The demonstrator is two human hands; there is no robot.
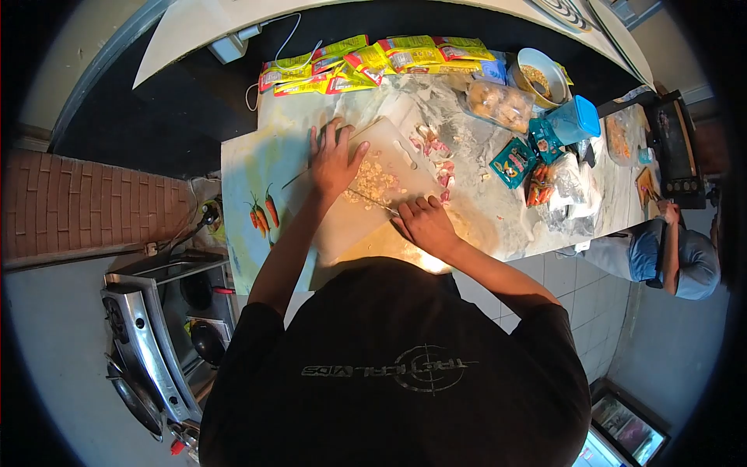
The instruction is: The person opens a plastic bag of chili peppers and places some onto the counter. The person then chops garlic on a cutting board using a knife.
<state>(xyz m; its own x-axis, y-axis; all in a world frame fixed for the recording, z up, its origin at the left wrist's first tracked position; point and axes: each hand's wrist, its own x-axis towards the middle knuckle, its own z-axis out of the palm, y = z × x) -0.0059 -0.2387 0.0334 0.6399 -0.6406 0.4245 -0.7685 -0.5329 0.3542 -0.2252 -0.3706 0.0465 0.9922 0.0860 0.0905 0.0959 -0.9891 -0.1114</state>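
A white cutting board (pixel 342 233) lies at an angle on the table in front of me, with small pale chopped pieces, which look like garlic, (pixel 373 180) scattered over it. My right hand (pixel 426 226) is closed around the handle of a knife (pixel 372 201), whose blade lies low across the board and points toward my left hand. My left hand (pixel 334 159) rests at the board's upper left with its fingers spread, beside the chopped pieces. Whether its palm touches the blade is hidden. Reddish-white peelings (pixel 445 173) lie along the board's right side.
Red chillies (pixel 261 214) lie left of the board. Yellow packets (pixel 405 56) line the back edge. To the right are a bowl (pixel 541 78), a blue-lidded container (pixel 576 121) and green packets (pixel 513 162). Another person (pixel 661 253) stands at the far right. A stove (pixel 148 350) is lower left.
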